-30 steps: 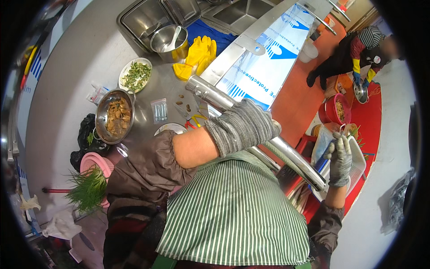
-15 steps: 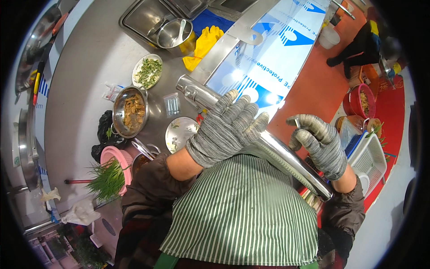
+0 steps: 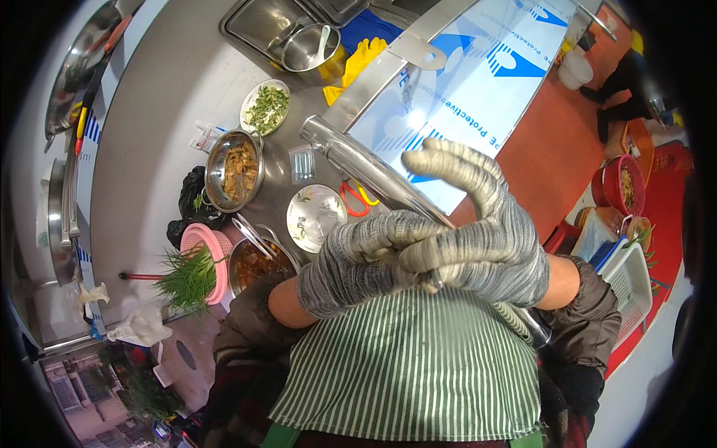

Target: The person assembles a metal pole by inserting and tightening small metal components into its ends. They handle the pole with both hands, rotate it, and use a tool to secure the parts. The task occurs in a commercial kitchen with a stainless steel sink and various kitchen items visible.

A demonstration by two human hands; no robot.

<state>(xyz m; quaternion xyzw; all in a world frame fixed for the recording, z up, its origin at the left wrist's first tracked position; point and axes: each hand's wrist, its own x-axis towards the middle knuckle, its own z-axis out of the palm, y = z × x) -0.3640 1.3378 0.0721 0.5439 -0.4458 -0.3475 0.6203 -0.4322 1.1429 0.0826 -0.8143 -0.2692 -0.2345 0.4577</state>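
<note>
Both my hands wear grey knitted gloves and meet in front of the green-striped apron [image 3: 407, 373]. My left hand [image 3: 358, 254] has its fingers curled inward against the right. What those fingers hold is mostly hidden, though a small shiny tip [image 3: 432, 284] peeks out below them. Over it, my right hand [image 3: 493, 239] stretches its upper fingers toward the far left, apart from a lower digit that lies across the left hand's fingertips. A thick polished metal tube [image 3: 366, 168] runs diagonally beneath the hands, its near end partly covered by the right arm.
On the grey counter left are orange-handled scissors [image 3: 352, 200], a patterned plate [image 3: 317, 216], a bag of small metal parts [image 3: 302, 164], a bowl of food [image 3: 237, 173], chopped greens [image 3: 267, 108] and a pink basket [image 3: 213, 257]. A film-covered panel [image 3: 463, 97] lies beyond. Someone stands far right.
My right hand has swung left to meet the left hand, and its pinch on a small metal piece has loosened. My left hand has left the tube, drawn closer and curled its fingers.
</note>
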